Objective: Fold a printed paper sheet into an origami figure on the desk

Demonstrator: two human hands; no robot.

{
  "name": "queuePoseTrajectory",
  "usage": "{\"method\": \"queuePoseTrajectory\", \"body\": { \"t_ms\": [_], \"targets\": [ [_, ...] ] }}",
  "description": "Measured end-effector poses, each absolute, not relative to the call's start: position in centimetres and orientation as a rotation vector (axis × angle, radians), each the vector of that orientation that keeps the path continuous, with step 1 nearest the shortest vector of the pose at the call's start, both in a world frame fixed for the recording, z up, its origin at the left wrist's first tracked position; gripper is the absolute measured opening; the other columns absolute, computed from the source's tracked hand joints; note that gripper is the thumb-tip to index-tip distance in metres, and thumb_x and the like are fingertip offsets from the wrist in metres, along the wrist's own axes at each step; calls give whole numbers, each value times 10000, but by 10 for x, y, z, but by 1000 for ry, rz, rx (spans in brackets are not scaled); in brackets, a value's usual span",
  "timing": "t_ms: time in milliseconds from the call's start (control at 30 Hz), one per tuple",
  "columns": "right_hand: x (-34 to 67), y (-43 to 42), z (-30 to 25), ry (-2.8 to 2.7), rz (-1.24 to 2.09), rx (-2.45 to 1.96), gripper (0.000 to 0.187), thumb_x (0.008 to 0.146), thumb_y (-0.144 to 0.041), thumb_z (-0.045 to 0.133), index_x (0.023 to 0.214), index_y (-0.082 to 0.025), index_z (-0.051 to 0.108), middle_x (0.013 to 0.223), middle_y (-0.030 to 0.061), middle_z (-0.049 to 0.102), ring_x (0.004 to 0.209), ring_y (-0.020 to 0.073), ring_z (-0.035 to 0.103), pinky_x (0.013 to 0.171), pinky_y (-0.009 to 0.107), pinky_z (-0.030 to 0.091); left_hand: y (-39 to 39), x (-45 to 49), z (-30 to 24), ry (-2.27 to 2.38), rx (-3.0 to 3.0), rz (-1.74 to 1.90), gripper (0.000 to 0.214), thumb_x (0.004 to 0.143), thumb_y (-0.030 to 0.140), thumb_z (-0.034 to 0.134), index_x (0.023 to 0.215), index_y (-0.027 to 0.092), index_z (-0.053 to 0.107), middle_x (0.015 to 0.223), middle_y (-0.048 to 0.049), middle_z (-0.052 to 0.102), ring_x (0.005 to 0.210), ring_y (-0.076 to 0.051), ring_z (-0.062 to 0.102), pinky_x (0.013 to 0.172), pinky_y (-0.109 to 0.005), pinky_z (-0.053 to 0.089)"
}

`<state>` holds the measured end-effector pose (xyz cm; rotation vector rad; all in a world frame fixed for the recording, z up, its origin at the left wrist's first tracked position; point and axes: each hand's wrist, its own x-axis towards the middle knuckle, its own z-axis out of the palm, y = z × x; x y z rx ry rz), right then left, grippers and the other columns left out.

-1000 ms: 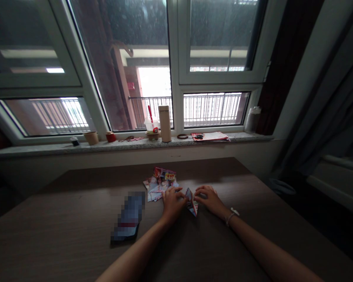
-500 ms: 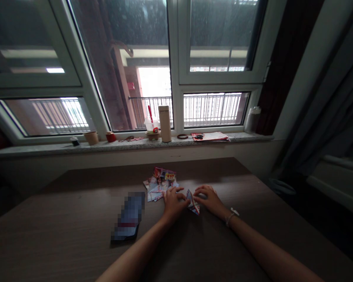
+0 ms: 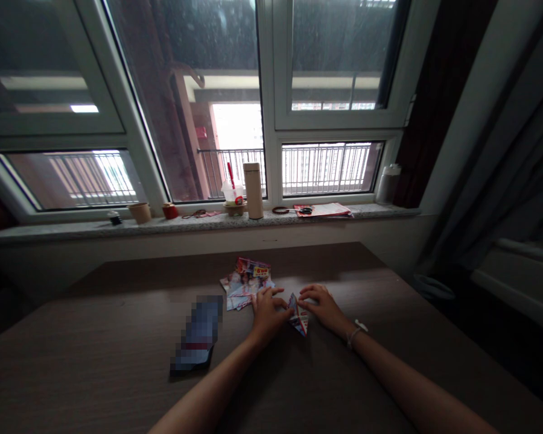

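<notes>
A small folded piece of printed paper (image 3: 300,322), pointed at both ends, is between my two hands just above or on the dark wooden table (image 3: 131,319). My left hand (image 3: 269,312) pinches its left edge between thumb and fingers. My right hand (image 3: 320,303), with a bracelet at the wrist, has its thumb and index finger closed on the paper's right upper edge. The fingertips partly cover the paper. Just beyond my left hand lies a loose stack of colourful printed paper sheets (image 3: 248,280), partly hidden by the fingers.
A phone (image 3: 196,337), its screen pixelated, lies left of my left forearm. On the stone windowsill (image 3: 185,224) stand a beige thermos (image 3: 253,191), a plastic cup with red straw (image 3: 231,191), a brown paper cup (image 3: 140,212), scissors (image 3: 304,210) on red-edged papers and a bottle (image 3: 388,184).
The folded paper has turned and shifted slightly toward me, and more of its printed face shows. Both hands have stayed almost in place.
</notes>
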<state>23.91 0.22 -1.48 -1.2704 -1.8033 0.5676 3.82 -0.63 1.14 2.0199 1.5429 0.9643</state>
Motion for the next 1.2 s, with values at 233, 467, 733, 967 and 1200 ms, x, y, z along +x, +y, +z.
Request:
{"method": "queuePoseTrajectory", "body": {
  "t_ms": [233,467,733,967,1200],
  "targets": [
    [238,2,-15,-1803,541,-1259,163,820,-398,704,760,-255,753,1042,55,691,1093,258,569,1015,434,356,-9,40,16,1544,2033,949,72,667,245,802,624,254,746,1268,-16,678,1330,-333,435,1190,-620,137],
    [237,0,-11,-1779,547,-1264,176,813,-424,700,805,-263,771,1027,55,695,1081,259,580,1005,419,379,-10,39,17,1544,2037,1007,66,675,236,808,643,260,755,1241,-14,691,1312,-330,459,1181,-628,167],
    [239,-1,-7,-1773,549,-1234,211,830,-448,678,812,-257,765,1021,59,701,1071,255,583,1004,433,390,-10,40,16,1521,2089,978,69,666,252,822,637,260,759,1277,-13,674,1320,-330,443,1168,-586,225],
    [238,0,-12,-1749,531,-1196,241,844,-455,656,756,-242,727,1034,66,693,1086,250,571,1013,440,400,-10,40,15,1507,2092,1009,62,663,267,822,650,278,763,1277,5,667,1313,-315,449,1164,-539,253],
    [239,1,-10,-1735,552,-1158,241,846,-464,656,814,-243,747,1025,72,697,1070,249,580,996,424,413,-8,39,14,1502,2096,973,84,661,239,835,647,272,759,1291,-4,658,1328,-315,418,1173,-562,213]
  ]
}}
